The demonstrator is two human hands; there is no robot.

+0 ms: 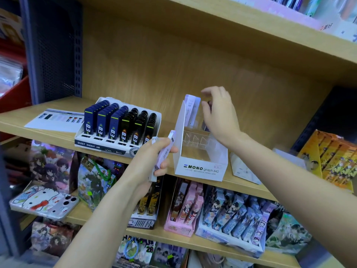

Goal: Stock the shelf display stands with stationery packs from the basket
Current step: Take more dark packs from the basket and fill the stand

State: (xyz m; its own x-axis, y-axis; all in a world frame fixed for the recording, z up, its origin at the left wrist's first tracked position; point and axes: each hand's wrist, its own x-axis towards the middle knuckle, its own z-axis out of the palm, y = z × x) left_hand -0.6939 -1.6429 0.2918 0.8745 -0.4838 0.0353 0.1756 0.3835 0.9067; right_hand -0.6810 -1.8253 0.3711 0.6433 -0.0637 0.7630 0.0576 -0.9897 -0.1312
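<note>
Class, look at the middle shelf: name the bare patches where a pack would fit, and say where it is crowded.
Bare wood lies between the E0 tray and the MONO stand, and behind the leaflet. The stand's front section is empty. Crowded: right of the stand, a white card and orange box.

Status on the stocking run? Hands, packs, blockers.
Left hand grips lilac packs beside MONO stand. Right hand pinches dark pack over stand's back row. One upright pack slotted back-left. Nothing blocking the stand.
</note>
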